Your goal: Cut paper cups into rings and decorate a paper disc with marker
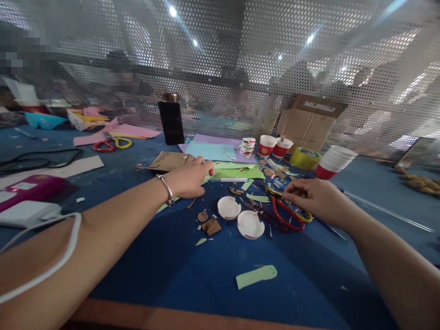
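Observation:
My left hand (190, 178), with a silver bracelet on the wrist, rests on the blue table (192, 270), its fingers curled and its fingertips touching light green paper (237, 173). My right hand (314, 197) is curled over the handles of red scissors (285, 217) and yellow scissors (304, 215); whether it grips them is unclear. Two white round cup bottoms (250, 224) lie between my hands, beside brown cardboard scraps (210, 225). A white pen (228, 179) lies on the green paper.
Red and white paper cups (275, 145), a stack of cups (332, 162), yellow tape (305, 157), a cardboard box (309, 120) and a dark bottle (171, 120) stand farther back. Coloured paper and another pair of scissors (112, 144) lie at the left. A green strip (256, 276) lies nearby.

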Demonstrator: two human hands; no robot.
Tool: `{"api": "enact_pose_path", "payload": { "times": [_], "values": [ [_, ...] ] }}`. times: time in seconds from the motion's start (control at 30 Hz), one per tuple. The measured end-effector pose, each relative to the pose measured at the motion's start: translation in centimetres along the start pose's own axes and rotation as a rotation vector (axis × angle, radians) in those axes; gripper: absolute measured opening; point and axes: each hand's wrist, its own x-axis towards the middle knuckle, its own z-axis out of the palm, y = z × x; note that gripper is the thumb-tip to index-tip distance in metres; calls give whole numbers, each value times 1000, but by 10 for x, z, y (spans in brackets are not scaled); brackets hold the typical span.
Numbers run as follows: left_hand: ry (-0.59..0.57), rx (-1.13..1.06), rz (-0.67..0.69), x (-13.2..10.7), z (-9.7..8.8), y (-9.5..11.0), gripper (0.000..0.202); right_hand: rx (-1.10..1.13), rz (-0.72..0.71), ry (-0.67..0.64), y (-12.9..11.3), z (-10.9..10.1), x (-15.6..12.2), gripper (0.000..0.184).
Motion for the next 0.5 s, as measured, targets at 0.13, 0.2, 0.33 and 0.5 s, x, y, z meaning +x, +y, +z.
{"api": "enact_pose_path", "payload": {
  "times": [0.13, 0.2, 0.33, 0.5],
  "values": [
    [31, -49, 26, -2, -12, 4, 32, 5, -6, -10, -2, -1, 0, 24],
    [-87, -174, 106, -6, -22, 10, 17, 10, -1, -21, -3, -2, -1, 26],
    [-434, -267, 176, -16, -36, 24, 31, -30, -4, -51, -4, -4, -2, 25],
    [-396, -225, 160, -25, -33, 36, 25, -66, -22, -48, -3, -4, -2, 22]
  ]
}}
